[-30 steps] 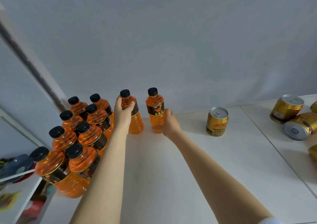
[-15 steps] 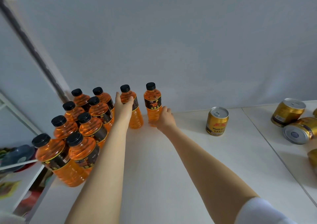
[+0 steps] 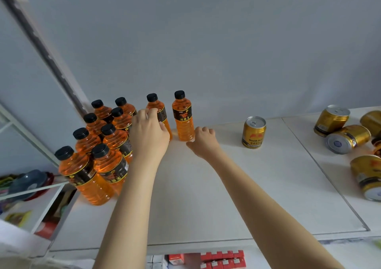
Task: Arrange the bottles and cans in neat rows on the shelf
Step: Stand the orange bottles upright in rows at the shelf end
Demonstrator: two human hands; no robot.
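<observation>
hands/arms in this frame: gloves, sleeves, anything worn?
Both are bare: no gloves, rings, watch or bands visible on the left hand or the right hand. Both forearms are uncovered as far as the frame shows, with no sleeve edge in view. Nails look short and unpainted where visible.

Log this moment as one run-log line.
left hand: on back-row orange bottle | right hand: curled, beside rightmost bottle, contact unclear | upright gold can: untouched | shelf: cans at right unsorted
</observation>
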